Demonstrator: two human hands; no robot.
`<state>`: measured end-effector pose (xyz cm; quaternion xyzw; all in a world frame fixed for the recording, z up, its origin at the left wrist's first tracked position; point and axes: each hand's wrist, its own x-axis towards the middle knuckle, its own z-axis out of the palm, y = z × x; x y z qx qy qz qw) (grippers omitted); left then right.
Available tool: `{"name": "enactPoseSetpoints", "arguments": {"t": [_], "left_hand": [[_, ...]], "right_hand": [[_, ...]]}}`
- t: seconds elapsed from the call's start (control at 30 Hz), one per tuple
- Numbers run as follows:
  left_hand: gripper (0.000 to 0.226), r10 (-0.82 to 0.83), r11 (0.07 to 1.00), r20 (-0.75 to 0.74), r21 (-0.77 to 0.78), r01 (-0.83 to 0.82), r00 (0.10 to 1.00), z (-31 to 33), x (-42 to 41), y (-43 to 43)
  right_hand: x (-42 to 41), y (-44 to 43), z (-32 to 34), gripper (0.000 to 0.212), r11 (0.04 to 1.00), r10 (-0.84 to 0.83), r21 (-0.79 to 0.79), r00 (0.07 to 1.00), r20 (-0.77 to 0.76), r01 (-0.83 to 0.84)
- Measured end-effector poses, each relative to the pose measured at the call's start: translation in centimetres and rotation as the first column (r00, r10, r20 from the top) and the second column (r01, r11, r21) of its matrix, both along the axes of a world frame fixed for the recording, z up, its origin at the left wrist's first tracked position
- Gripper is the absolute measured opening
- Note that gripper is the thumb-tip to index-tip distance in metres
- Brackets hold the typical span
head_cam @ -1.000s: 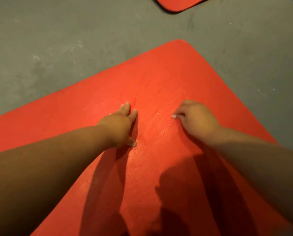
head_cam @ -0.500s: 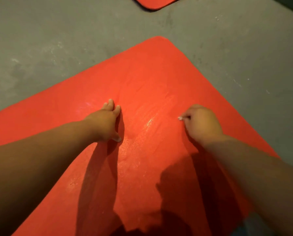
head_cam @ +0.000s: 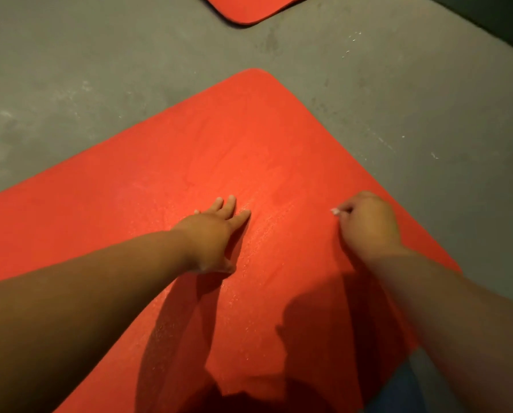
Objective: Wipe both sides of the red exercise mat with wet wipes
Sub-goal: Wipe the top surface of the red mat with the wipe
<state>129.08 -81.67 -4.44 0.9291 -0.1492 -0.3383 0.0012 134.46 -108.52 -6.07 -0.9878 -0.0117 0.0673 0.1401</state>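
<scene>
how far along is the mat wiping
Done: a wet sheen on the mat between the hands suggests that patch is wiped. In hand: the left hand presses flat on the mat; the right hand grips a scrap of white, likely the wipe. Left: the far corner looks dry, and the underside cannot be judged.

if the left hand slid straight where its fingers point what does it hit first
Nothing, it seems: the left hand has only bare mat ahead, then grey floor.
</scene>
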Motion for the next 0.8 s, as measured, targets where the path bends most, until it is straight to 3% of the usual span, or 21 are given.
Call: {"name": "enactPoseSetpoints", "arguments": {"t": [0.07,0.17,0.27,0.3,0.33,0.4,0.47,0.5,0.6,0.7,0.77,0.8], "left_hand": [[0.114,-0.058,0.997,-0.011,0.054,0.059,0.998,0.0,0.4,-0.4],[0.111,-0.111,0.988,-0.030,0.105,0.114,0.993,0.1,1.1,-1.0],[0.111,-0.081,0.988,-0.044,0.125,0.086,0.996,0.1,1.4,-1.3],[0.110,-0.073,0.989,-0.049,0.125,0.079,0.996,0.1,1.4,-1.4],[0.110,-0.071,0.989,-0.054,0.123,0.078,0.996,0.0,1.4,-1.5],[0.107,-0.087,0.989,-0.061,0.115,0.094,0.994,0.2,1.4,-1.6],[0.102,-0.110,0.988,-0.062,0.104,0.116,0.992,0.6,1.1,-1.4],[0.099,-0.119,0.987,-0.056,0.102,0.124,0.991,0.7,1.0,-1.4],[0.093,-0.110,0.990,-0.039,0.086,0.113,0.993,0.7,0.5,-1.6],[0.091,-0.081,0.994,-0.047,0.072,0.084,0.996,0.8,0.3,-1.9],[0.088,-0.049,0.997,-0.046,0.052,0.052,0.998,0.7,0.1,-2.3],[0.087,-0.047,0.998,-0.042,0.045,0.049,0.998,0.6,0.0,-2.5]], "right_hand": [[-0.3,0.1,-0.4,0.015,0.998,-0.065,-0.014,0.998,0.017,0.065],[-6.0,4.2,-0.9,0.015,0.948,0.317,0.064,0.942,-0.109,-0.311],[-11.2,5.5,-0.6,0.004,0.714,0.693,0.252,0.712,-0.116,-0.654],[-10.4,4.3,-0.9,0.006,0.712,0.688,0.275,0.721,-0.085,-0.646],[-8.6,3.0,-1.1,0.015,0.781,0.604,0.254,0.794,-0.075,-0.570],[-3.7,-0.6,-0.6,0.020,0.964,0.255,0.091,0.966,-0.046,-0.250],[-1.2,-3.6,-0.3,0.014,0.997,-0.081,0.015,0.997,-0.001,0.081],[-1.6,-3.6,-0.3,0.016,0.992,-0.125,0.014,0.992,0.004,0.125],[-7.8,-0.5,-0.6,0.022,0.978,0.162,0.128,0.987,0.010,-0.162],[-13.7,0.9,0.0,0.012,0.807,0.576,0.196,0.816,-0.050,-0.558],[-12.9,-0.5,-0.1,0.020,0.771,0.633,0.174,0.768,-0.104,-0.612],[-11.5,-1.9,-0.5,0.024,0.820,0.568,0.139,0.818,-0.086,-0.555]]}}
